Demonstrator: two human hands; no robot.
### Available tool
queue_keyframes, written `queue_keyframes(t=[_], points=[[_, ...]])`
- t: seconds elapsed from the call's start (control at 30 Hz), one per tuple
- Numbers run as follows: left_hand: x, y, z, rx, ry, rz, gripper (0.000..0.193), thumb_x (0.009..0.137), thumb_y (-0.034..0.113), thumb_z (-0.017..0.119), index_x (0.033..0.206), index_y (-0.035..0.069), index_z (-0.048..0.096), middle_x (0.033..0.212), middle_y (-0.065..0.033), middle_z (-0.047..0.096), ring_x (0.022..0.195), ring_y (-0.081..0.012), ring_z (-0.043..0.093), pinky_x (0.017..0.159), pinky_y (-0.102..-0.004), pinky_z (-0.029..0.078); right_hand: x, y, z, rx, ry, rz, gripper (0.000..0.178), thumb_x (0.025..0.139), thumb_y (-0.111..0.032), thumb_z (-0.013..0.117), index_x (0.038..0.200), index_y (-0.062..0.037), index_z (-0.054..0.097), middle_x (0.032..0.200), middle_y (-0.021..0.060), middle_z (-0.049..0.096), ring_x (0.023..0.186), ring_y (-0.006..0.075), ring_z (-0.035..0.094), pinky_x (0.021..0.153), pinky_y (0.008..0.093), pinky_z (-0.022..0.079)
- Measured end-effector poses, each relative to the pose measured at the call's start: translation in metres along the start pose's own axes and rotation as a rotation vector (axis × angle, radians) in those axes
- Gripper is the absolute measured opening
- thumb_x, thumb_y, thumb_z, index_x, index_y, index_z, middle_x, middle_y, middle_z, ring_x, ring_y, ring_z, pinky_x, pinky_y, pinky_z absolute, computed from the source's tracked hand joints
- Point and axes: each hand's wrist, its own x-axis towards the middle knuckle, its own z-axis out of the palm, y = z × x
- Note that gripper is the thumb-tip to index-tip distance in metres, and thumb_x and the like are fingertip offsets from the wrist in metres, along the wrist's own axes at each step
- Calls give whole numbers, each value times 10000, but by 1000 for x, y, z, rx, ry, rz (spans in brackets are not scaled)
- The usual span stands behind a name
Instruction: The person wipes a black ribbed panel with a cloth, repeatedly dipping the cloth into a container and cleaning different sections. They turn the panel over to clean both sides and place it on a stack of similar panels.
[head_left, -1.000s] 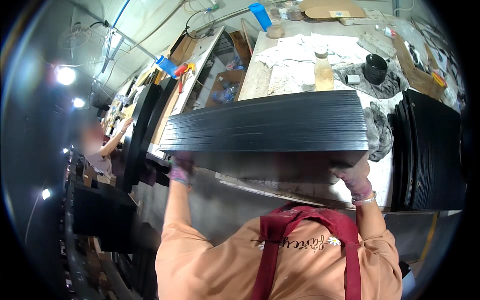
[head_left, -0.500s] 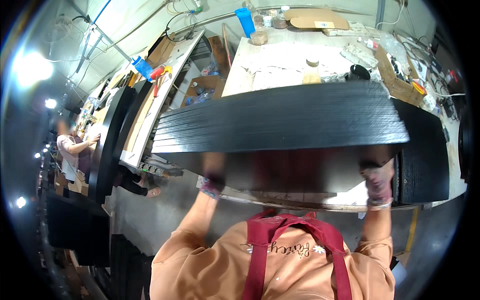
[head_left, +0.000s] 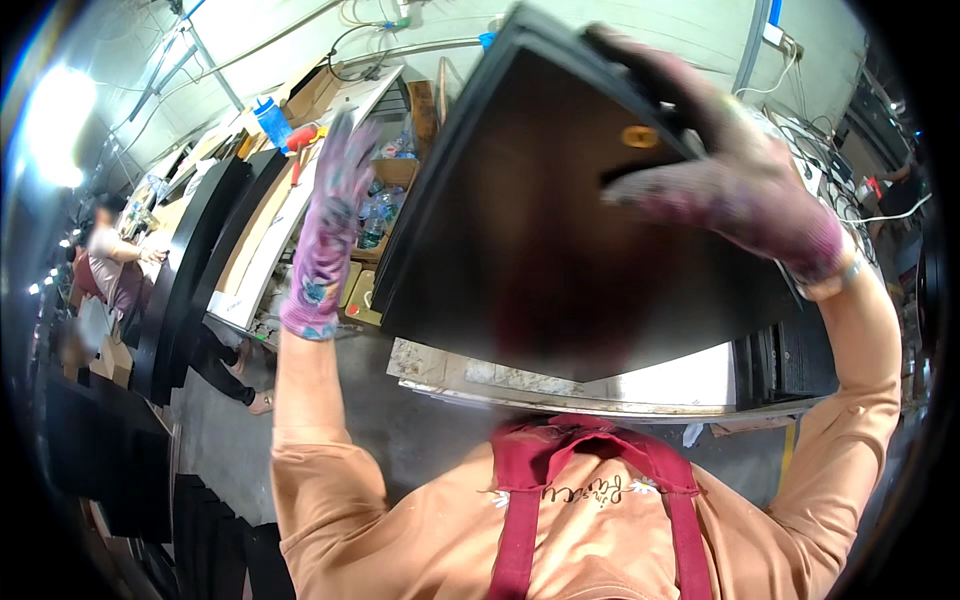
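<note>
Two gloved hands: right hand grips black panels; left hand open, free.

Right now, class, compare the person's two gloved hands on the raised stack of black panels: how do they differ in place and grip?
The right hand sits at the top right of the stack of black panels, fingers curled over its upper edge; the left hand is beside the stack's left edge, fingers straight and pointing up. The right hand plainly grips, while the left hand's contact with the panels is unclear. Both wear purplish work gloves.

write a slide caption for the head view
Gloved right hand grips the top edge of a raised stack of black panels above the workbench; gloved left hand is open beside it.
</note>
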Motion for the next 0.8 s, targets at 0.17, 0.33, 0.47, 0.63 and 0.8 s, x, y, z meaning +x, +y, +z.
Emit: queue_keyframes(t=[0.17,0.33,0.47,0.63,0.8], points=[[-4,14,-14,93,-9,-166,975,668,570,708,1374,39,294,1232,-153,486,1086,-217,523,871,-312,472,48,-14,47,-318,-125,-320,782,708,-327,740,1350,-69,376,1195,180,507,1124,275,493,938,330,396],[-54,-8,-70,-156,97,-166,850,667,381,793,1322,30,381,1207,-116,517,1075,-223,536,911,-343,459,29,30,10,507,-679,-24,765,825,-259,633,1414,-20,206,1055,89,617,891,136,577,820,238,448],[-96,-66,-125,-460,213,-292,709,728,326,752,1288,40,426,1203,-109,522,1066,-232,545,908,-364,468,-8,104,-9,410,-337,-107,660,850,-181,542,1420,-40,241,1181,79,501,775,86,524,748,204,454],[-112,-74,-118,-539,273,-324,549,821,283,656,1259,26,449,1178,-115,534,1035,-235,560,890,-357,483,-36,175,29,497,-60,7,757,823,-308,590,1429,-40,223,1208,66,483,725,76,469,739,225,434],[-127,-92,-110,-391,294,-331,584,815,414,616,1245,42,480,1255,-115,501,1156,-274,471,1026,-415,346,-88,167,67,820,278,12,565,752,-295,734,1177,-24,479,935,20,568,801,112,540,751,261,452]])
